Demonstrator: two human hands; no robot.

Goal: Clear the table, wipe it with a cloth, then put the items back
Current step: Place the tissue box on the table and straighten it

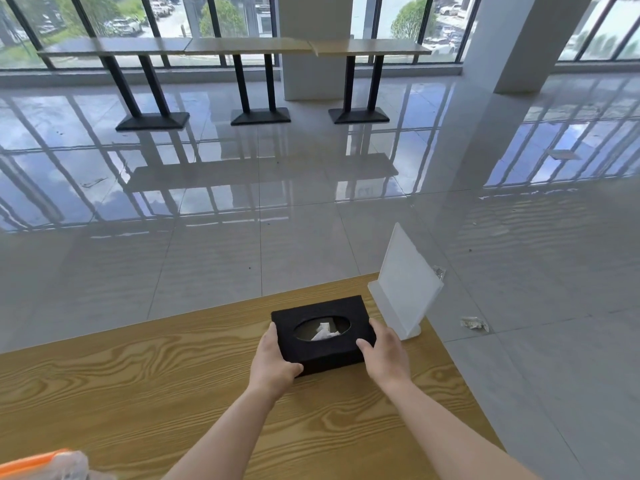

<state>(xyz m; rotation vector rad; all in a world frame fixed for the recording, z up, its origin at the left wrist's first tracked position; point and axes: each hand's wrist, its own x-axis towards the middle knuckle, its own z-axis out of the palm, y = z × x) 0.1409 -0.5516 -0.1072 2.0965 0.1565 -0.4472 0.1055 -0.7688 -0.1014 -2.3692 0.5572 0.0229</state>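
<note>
A black tissue box (311, 355) with an oval opening and white tissue inside lies near the far right corner of the wooden table (138, 368). My left hand (273, 362) grips its left end, thumb along the near side. My right hand (382, 355) grips its right end, fingers curled over the top edge. Just right of the box, a white acrylic sign holder (405, 285) stands upright at the table's corner.
An orange-and-clear object (45, 465) shows at the bottom left corner, blurred. Glossy tiled floor (277, 202) surrounds the table, with scraps of litter (474, 323) to the right. A row of high tables (242, 46) stands by the far windows, and a white pillar (519, 39) rises at right.
</note>
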